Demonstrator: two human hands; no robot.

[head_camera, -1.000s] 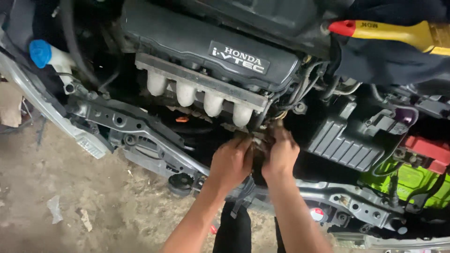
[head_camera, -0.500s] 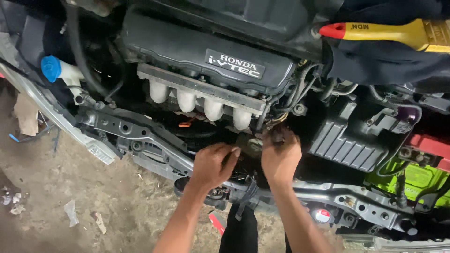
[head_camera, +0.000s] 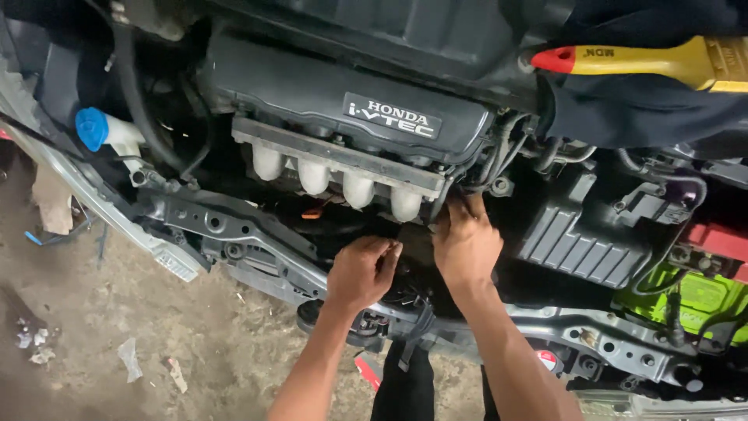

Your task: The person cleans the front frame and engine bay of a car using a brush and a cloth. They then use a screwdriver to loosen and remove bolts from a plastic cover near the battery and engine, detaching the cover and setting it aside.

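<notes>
My left hand has its fingers curled narrow around a small dark part low in the engine bay; my right hand presses on it, grip unclear. It sits just near of the pale intake runners, under the dark engine cover. Far right, a yellow-handled brush.

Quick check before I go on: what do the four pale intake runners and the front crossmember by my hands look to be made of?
The runners look like bare cast metal, probably aluminium: pale, matte, slightly rough. The crossmember looks like pressed sheet steel, painted grey, with punched holes and folded edges. Both hands, left and right, work below the runners.
</notes>
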